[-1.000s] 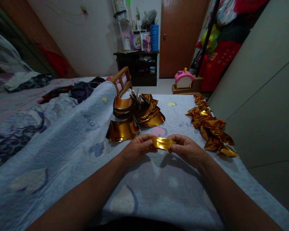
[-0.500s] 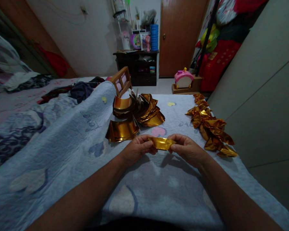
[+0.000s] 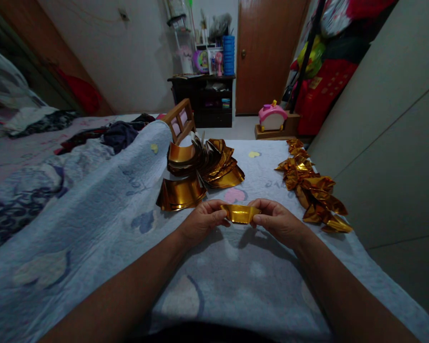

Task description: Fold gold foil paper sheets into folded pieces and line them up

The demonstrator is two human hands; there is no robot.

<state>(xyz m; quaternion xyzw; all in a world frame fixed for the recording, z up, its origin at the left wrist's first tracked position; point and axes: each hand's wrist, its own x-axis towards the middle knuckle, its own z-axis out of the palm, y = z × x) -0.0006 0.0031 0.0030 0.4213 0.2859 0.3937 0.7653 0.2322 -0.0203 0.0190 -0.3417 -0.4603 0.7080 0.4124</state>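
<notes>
A folded piece of gold foil paper (image 3: 240, 214), shaped like a small boat or ingot, is stretched level between my two hands just above the blanket. My left hand (image 3: 211, 216) pinches its left end between thumb and fingers. At the opposite end, my right hand (image 3: 273, 218) grips with thumb and forefinger. Beyond my left hand lie fanned stacks of gold foil sheets (image 3: 183, 193), curved and overlapping. To the right of my right hand stretches a row of folded gold foil pieces (image 3: 316, 193) with pointed ends.
A pale blue blanket (image 3: 232, 281) with heart patterns covers the surface beneath my hands. Crumpled clothes (image 3: 119, 136) lie on the left. Past the far edge are a pink toy (image 3: 272, 116), a dark cabinet (image 3: 202, 97) and a brown door (image 3: 270, 57). A pale panel (image 3: 396, 143) rises on the right.
The gold foil piece has tilted slightly, so its front face shows broader and flatter. Both hands keep their hold in almost the same place.
</notes>
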